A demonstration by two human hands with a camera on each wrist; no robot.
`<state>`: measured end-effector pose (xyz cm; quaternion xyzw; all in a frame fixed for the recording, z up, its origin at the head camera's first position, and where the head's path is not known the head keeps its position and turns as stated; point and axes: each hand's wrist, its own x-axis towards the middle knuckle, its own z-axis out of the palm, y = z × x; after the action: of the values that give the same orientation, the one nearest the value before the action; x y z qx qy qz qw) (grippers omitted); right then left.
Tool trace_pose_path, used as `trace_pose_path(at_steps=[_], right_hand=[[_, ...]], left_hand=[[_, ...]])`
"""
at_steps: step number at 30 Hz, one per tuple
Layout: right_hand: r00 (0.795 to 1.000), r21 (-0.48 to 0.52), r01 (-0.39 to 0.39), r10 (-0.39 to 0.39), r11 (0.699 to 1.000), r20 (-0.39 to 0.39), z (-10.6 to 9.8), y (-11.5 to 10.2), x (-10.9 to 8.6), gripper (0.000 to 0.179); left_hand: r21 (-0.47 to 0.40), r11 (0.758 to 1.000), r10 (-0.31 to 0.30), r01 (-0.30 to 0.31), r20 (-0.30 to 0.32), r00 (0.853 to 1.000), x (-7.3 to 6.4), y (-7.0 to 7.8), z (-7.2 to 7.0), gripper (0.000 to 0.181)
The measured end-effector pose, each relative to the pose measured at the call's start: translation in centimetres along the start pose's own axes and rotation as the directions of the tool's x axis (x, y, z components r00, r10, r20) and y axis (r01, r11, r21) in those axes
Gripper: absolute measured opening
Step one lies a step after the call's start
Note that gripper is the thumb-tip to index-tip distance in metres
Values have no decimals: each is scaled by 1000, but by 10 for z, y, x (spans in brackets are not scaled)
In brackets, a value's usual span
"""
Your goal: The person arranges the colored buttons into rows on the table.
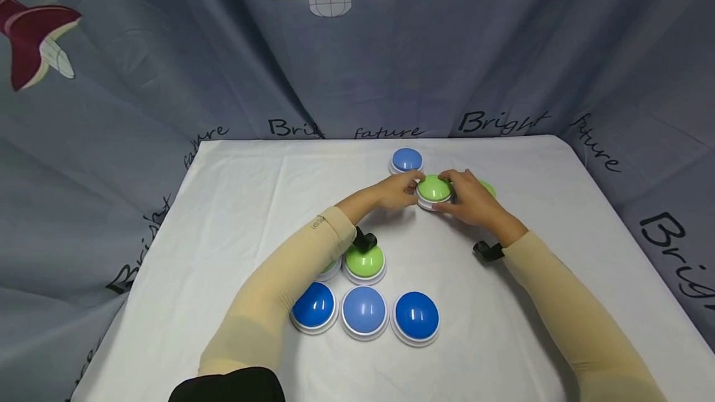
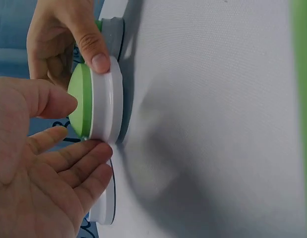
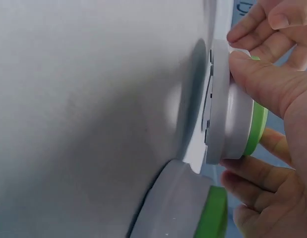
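In the head view, my right hand (image 1: pixel 473 199) grips a green-domed push button (image 1: pixel 434 188) with a white base, thumb on the near side and fingers round the far side. The right wrist view shows the underside of its base (image 3: pixel 220 104), slightly off the cloth. My left hand (image 1: pixel 395 191) is at the button's left edge. In the left wrist view, its fairly straight fingers (image 2: pixel 93 168) touch the base and its thumb is beside the dome. A light-blue button (image 1: pixel 406 159) stands just behind, and another green button (image 1: pixel 488 188) is partly hidden behind my right hand.
On the white-clothed table (image 1: pixel 503 340), a green button (image 1: pixel 364 262) stands beside another mostly covered by my left sleeve. Nearer are a dark-blue button (image 1: pixel 314 306), a light-blue one (image 1: pixel 364 311) and another dark-blue one (image 1: pixel 416 316). A printed grey-blue curtain (image 1: pixel 167 79) surrounds the table.
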<state>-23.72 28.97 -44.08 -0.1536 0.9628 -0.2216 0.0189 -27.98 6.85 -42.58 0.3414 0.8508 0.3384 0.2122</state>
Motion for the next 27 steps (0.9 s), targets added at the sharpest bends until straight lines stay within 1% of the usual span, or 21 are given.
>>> trace_pose_path(at_steps=[3, 5, 9, 14, 17, 21, 24, 27], right_hand=[[1000, -6, 16, -16, 1000, -11, 1, -3, -7, 76], [999, -6, 30, -31, 1000, -15, 1, -5, -12, 75], [999, 12, 37, -36, 999, -24, 0, -9, -26, 76], [999, 60, 49, -47, 997, -23, 1, -11, -47, 76], [996, 91, 83, -81, 992, -30, 2, -11, -62, 74], [990, 118, 138, -134, 983, -42, 3, -13, -84, 73], [990, 120, 142, -138, 983, -36, 4, -16, -102, 73], [991, 119, 132, -130, 984, -31, 4, -19, -121, 73]], left_hand=[[-31, 999, 11, -11, 6, 1000, -5, 1, -2, 55], [-29, 999, 24, -24, 16, 1000, -8, 3, -2, 54], [11, 999, 49, -50, 45, 998, -17, 9, 1, 50], [72, 991, 107, -113, 91, 990, -31, 20, 10, 50], [111, 982, 138, -153, 129, 982, -40, 30, 16, 52], [157, 969, 158, -188, 189, 969, -55, 42, 25, 55], [176, 957, 188, -231, 231, 955, -65, 50, 34, 53], [185, 942, 224, -279, 269, 937, -76, 57, 42, 51]])
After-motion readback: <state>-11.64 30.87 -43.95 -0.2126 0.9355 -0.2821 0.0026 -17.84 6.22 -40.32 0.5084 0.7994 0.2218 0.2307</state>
